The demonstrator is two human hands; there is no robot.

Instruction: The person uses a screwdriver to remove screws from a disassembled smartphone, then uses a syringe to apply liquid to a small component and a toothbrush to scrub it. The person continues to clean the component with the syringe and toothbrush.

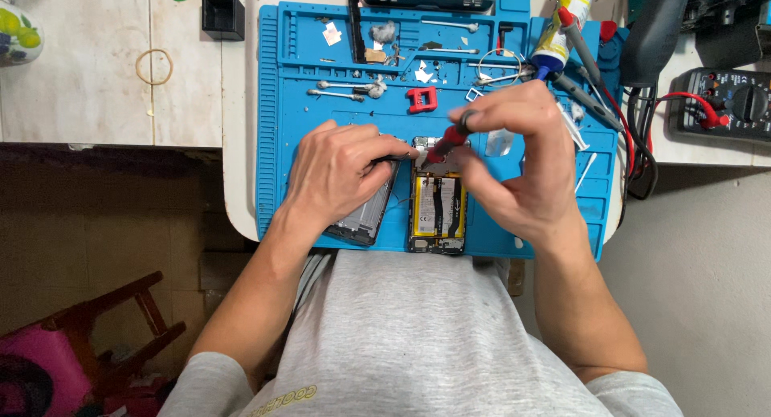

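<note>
Opened black smartphone (438, 208), its yellow battery and ribbon cables exposed, lies on the blue silicone repair mat (273, 128) just before the person's grey shirt. Right hand (518, 164) pinches a red-handled screwdriver (448, 142) between curled fingertips, tip down at the phone's upper end. Left hand (341, 172) rests curled over the detached dark back cover (365, 216) beside it.

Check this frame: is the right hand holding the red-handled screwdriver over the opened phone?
Yes: the right hand pinches the red-handled screwdriver, its tip pointing down at the top of the opened phone on the blue mat.
</note>
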